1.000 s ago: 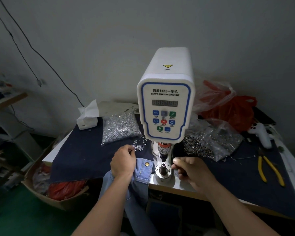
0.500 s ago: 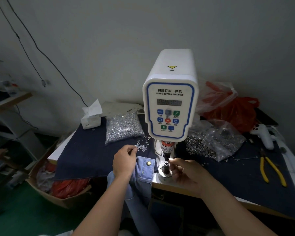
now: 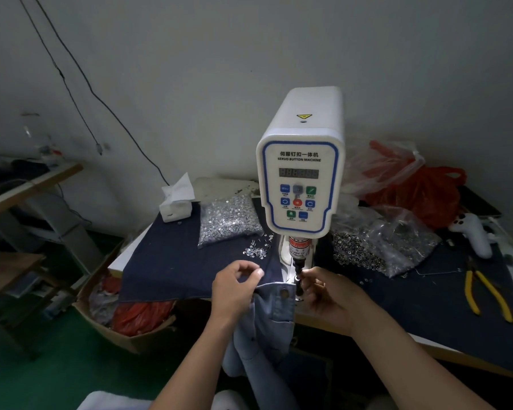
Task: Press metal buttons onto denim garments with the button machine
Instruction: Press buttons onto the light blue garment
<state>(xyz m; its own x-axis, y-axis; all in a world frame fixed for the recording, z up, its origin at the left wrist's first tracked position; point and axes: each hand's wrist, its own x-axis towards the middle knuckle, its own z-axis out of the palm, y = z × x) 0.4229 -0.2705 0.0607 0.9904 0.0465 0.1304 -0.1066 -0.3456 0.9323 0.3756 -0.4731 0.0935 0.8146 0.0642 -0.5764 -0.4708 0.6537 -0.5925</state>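
Right grip [image 3: 323,287] now raised, pinching a small part at machine punch [image 3: 297,266]. Left grip [image 3: 237,284] loosely curled, holding denim garment [image 3: 274,303] just beside. Loading step seems almost done; pressing probably next.

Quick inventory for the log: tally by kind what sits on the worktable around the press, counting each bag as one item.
Button machine: 1
Clear bags of metal parts: 2
Red plastic bag: 1
Tissue box: 1
Yellow-handled pliers: 1
White handheld controller: 1
Denim garment, held at the table edge: 1
Total: 8
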